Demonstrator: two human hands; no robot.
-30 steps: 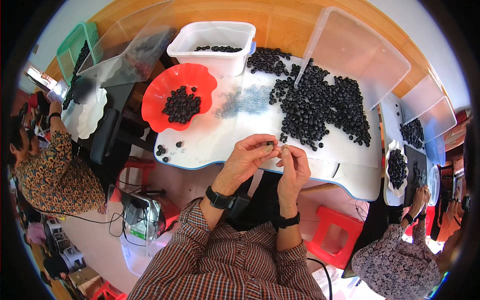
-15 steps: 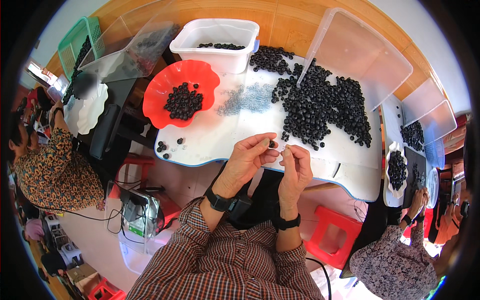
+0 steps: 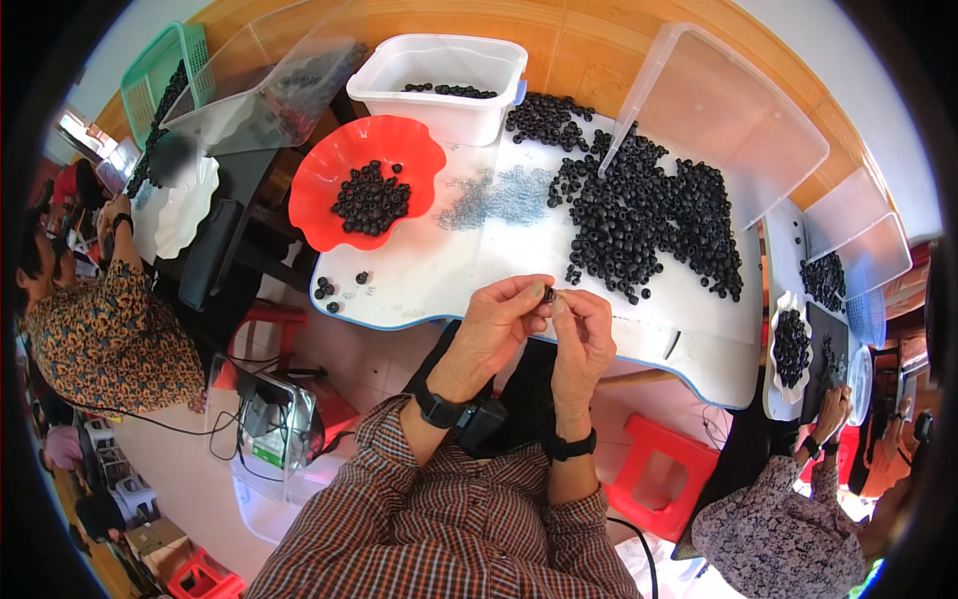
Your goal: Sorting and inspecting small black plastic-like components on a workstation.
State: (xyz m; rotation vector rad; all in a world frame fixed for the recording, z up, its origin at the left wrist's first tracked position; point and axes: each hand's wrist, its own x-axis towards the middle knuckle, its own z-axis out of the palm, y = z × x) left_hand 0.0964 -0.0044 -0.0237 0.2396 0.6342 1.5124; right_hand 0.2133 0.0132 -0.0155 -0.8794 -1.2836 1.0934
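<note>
Above the table's near edge, my left hand (image 3: pixel 491 327) pinches a small round black part (image 3: pixel 549 295), like a bead with a hole, between thumb and fingertips. My right hand (image 3: pixel 582 342) is closed in a pinch, its fingertips against that part. Whatever sits in the right fingertips is mostly covered; a tiny clear piece showed there a moment earlier. Beyond my hands lie a big heap of similar black parts (image 3: pixel 639 215) and a patch of tiny clear pieces (image 3: pixel 504 195). More black parts fill the middle of a red scalloped bowl (image 3: pixel 309 190).
A white tub (image 3: pixel 439 112) with black parts stands at the back; a clear plastic bin (image 3: pixel 718 120) leans beside the heap. Several loose black parts (image 3: pixel 325 290) lie at the table's left corner. Co-workers sit left and right. Red stools (image 3: pixel 664 474) stand below.
My right hand has come in to meet the left, closing the gap between the clear piece and the black part. The view has shifted slightly.
</note>
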